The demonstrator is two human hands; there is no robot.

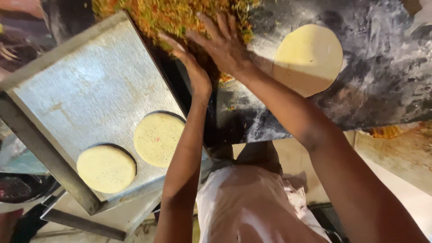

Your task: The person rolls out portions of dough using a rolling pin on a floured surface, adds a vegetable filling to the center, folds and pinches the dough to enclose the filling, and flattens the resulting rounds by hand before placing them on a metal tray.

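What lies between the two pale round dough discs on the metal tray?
Head view: only a bare strip of the textured metal tray separates the lower-left pale round dough disc from the upper-right pale round dough disc; they do not touch.

The heap of shredded orange and green filling [175, 15] runs off the top edge. The right hand [225, 45] covers part of it, and the left hand [191, 67] shows only edge-on, its palm hidden.
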